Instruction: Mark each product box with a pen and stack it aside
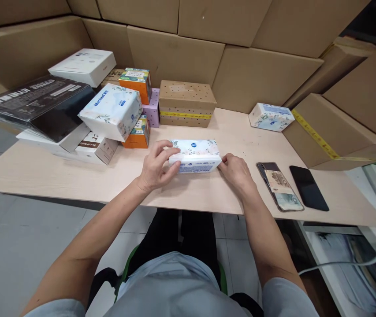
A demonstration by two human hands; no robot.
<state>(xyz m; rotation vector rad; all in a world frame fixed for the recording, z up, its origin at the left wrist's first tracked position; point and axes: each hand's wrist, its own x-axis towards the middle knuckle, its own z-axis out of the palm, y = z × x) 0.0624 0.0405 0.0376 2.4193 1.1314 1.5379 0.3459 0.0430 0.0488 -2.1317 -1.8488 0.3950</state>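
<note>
A tissue pack [194, 155] with a pale floral wrapper and blue print rests on the wooden table in front of me, its long side facing me. At its left end, my left hand [158, 165] grips it, thumb on the near side and fingers over the top. My right hand [237, 172] pinches the lower right corner of the wrapper between thumb and forefinger. What lies right under those right fingertips is hidden.
At left are stacked boxes: a black box [39, 103], a white box [83, 66], orange boxes [136, 138] and another tissue pack [111, 110]. Behind stands a dotted brown carton [188, 99]. At right are a third tissue pack [271, 117], a phone with banknotes [279, 187] and a black phone [309, 188].
</note>
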